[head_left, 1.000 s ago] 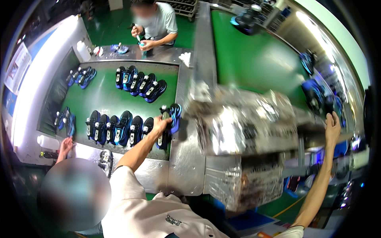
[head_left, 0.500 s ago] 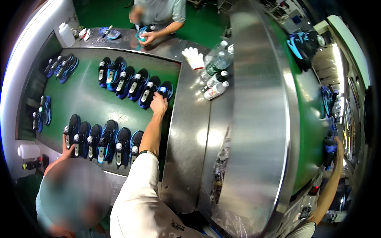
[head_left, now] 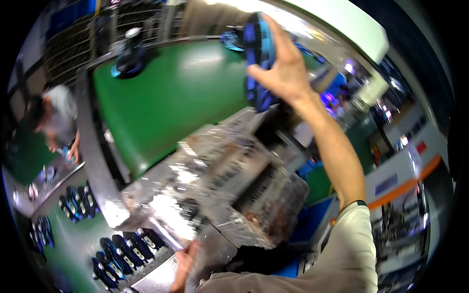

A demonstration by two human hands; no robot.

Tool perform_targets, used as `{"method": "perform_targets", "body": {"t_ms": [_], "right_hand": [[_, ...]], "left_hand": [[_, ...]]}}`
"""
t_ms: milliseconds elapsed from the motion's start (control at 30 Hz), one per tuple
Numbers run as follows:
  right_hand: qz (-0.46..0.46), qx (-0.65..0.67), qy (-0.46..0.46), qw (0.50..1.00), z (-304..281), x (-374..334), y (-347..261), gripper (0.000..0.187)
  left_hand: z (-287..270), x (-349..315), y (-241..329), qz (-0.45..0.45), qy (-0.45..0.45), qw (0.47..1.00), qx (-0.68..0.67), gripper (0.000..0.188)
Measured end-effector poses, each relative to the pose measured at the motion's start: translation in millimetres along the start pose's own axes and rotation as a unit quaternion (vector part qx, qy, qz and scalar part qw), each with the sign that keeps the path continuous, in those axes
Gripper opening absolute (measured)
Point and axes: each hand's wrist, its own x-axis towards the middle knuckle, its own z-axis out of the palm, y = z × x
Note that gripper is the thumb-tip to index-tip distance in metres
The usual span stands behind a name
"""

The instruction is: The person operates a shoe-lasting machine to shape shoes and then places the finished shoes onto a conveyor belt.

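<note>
My right hand (head_left: 286,73) is raised at the upper middle and grips a blue and black shoe (head_left: 259,58) from its right side. The thumb shows near the shoe's lower part, and the shoe stands roughly upright in the air in front of the green belt (head_left: 161,107). Low in the picture, my left hand (head_left: 186,259) is blurred next to the metal ledge (head_left: 210,249). Its fingers are smeared, and I cannot make out anything in it.
Another shoe (head_left: 129,61) sits at the belt's far left. Several shoes stand in rows on the lower-left green surface (head_left: 63,244). A plastic-wrapped bundle (head_left: 244,185) lies between the belt and me. A person (head_left: 61,117) works at the far left.
The view has swung right. My left hand has come away from the shoe row on the left. My right hand, earlier at shoes on the right belt, now holds one up.
</note>
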Motion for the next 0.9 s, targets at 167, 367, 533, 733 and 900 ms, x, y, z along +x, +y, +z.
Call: {"method": "perform_targets", "body": {"t_ms": [167, 367, 533, 733, 900], "right_hand": [[-0.008, 0.009, 0.050, 0.999, -121, -92, -93, 0.085], [0.178, -0.258, -0.035, 0.949, -245, -239, -178, 0.068], [0.486, -0.187, 0.031, 0.853, -377, -369, -232, 0.067], [0.763, 0.075, 0.339, 0.545, -417, -575, -360, 0.076], [0.670, 0.005, 0.628, 0.395, -469, -659, -438, 0.055]], "left_hand": [[164, -71, 109, 0.083, -0.318, 0.939, -0.099, 0.081], [274, -27, 83, 0.341, -0.417, 0.839, 0.071, 0.076], [394, -125, 32, 0.061, -0.510, 0.850, -0.118, 0.056], [466, -206, -95, -0.036, -0.612, 0.787, 0.071, 0.043], [506, -321, -196, -0.075, -0.657, 0.745, 0.089, 0.064]]}}
